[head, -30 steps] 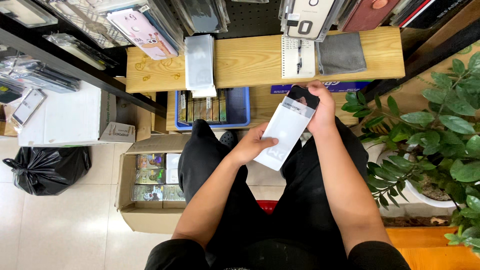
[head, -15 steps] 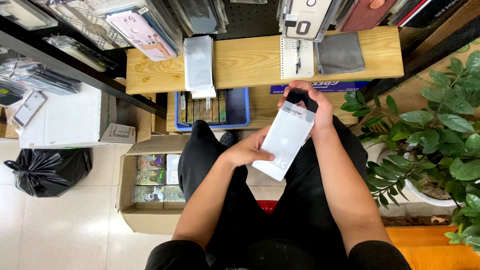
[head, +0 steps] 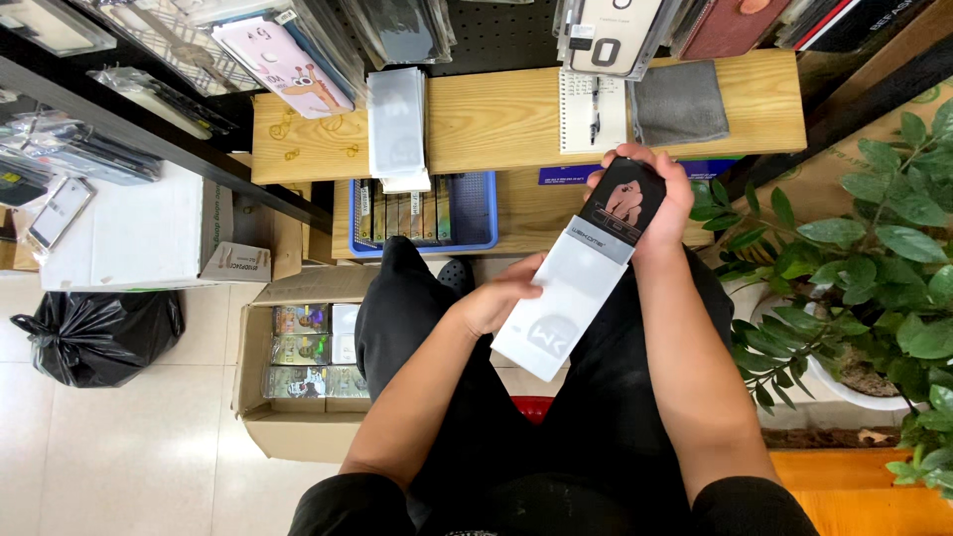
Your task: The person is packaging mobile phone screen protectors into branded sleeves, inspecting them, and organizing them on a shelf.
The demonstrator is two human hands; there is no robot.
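Observation:
I sit in black trousers and look down at my lap. My left hand (head: pixel 501 295) grips the side of a white cardboard sleeve (head: pixel 558 308). My right hand (head: pixel 663 199) holds the black inner box (head: pixel 620 203) that sticks out of the sleeve's far end, just below the edge of the wooden shelf (head: pixel 496 124). The box and sleeve are tilted, the black end up and to the right.
On the shelf lie a stack of clear packets (head: pixel 397 124), a notepad with a pen (head: pixel 591 109) and a grey cloth (head: pixel 680 101). A blue crate (head: pixel 422 213) stands below. An open carton (head: pixel 298 357), a black bag (head: pixel 94 333) and a leafy plant (head: pixel 874 268) flank me.
The black box has slid further out of the white sleeve. My right hand moved up toward the shelf with it, while my left hand stayed on the sleeve.

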